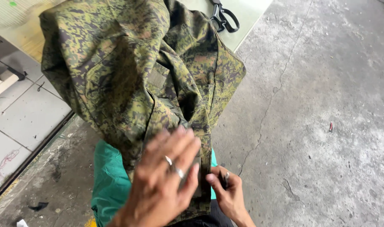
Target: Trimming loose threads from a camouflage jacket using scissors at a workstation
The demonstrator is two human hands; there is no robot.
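The left hand [164, 180] lies flat, fingers spread, on the camouflage jacket [137, 71]. At its four o'clock, the right hand [227, 193] pinches a small dark tool [223, 180]. Black scissors [223, 17] lie at twelve o'clock

the green spotty camouflage jacket [141, 80] hangs bunched up, its bottom edge flat under the left hand [164, 180], beside the right hand [227, 191].

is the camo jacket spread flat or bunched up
Bunched up: the camo jacket hangs in deep folds, with the left hand pressed flat on its lower edge.

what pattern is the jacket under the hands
Green, brown and black pixel camouflage on the jacket, under the left hand; head view.
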